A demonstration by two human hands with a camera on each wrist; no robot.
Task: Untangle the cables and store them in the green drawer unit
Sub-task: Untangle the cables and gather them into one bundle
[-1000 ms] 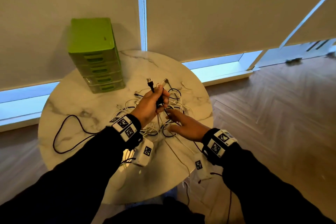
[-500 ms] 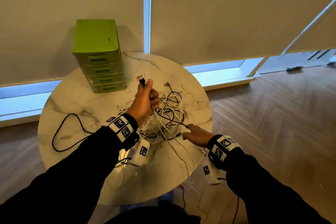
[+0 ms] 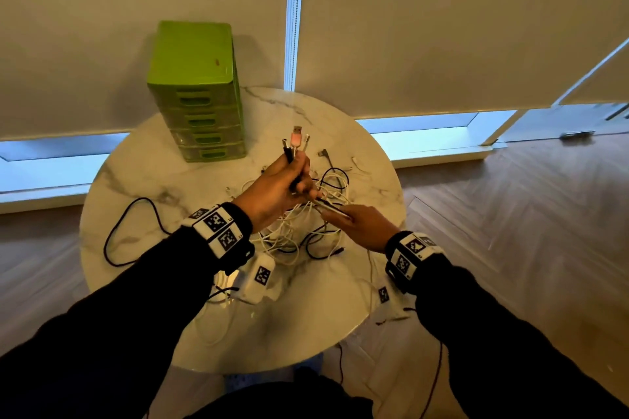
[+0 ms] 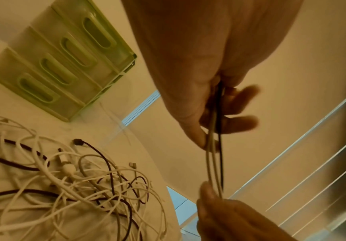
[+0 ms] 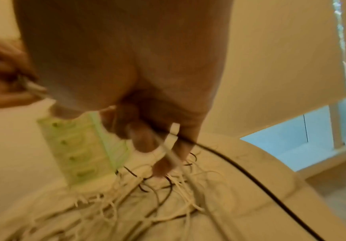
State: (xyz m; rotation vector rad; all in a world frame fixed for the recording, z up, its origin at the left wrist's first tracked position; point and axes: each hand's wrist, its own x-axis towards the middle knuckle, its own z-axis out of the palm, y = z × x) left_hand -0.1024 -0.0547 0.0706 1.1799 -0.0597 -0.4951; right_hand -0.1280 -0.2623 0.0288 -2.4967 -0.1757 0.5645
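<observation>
Cables (image 3: pixel 308 211) stretch between raised left hand (image 3: pixel 275 192) and lower right hand (image 3: pixel 362 226).

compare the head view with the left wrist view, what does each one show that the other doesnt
Only the head view shows the connector ends sticking up above the left hand, the black cable looping alone on the table's left, and both sleeves.

Only the left wrist view shows the strands stretched taut between the left hand's curled fingers and the right hand.

Both show the green drawer unit, all drawers closed, and the cable tangle on the marble table.

No legible text anywhere.
</observation>
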